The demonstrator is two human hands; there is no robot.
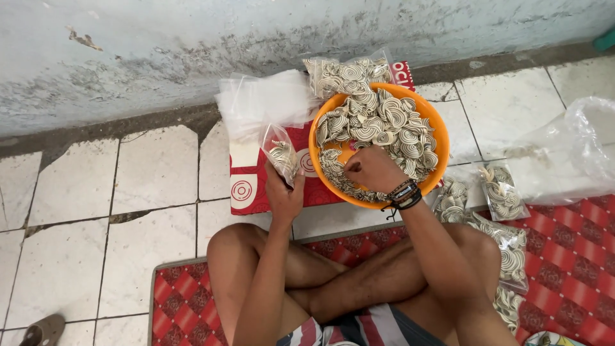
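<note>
I sit cross-legged with the round orange plastic bowl (442, 154) in front of my knees; everything else I place from it. It is heaped with cream, dark-lined spiral crackers (384, 122). My right hand (371, 170) is down at the bowl's near rim, fingers curled shut on a small clutch of crackers. My left hand (283, 192), just left of the bowl, pinches a small clear plastic bag (282, 157) upright, already partly filled.

To do this well, I judge I should keep the bag's mouth open and close to the rim, take modest handfuls so the brittle spirals don't snap, and drop them straight in.

Behind the bowl sits one filled bag (346, 74); the stack of empty clear bags (262, 102) lies behind and left of it. More filled packets (503, 192) lie right of the bowl.
</note>
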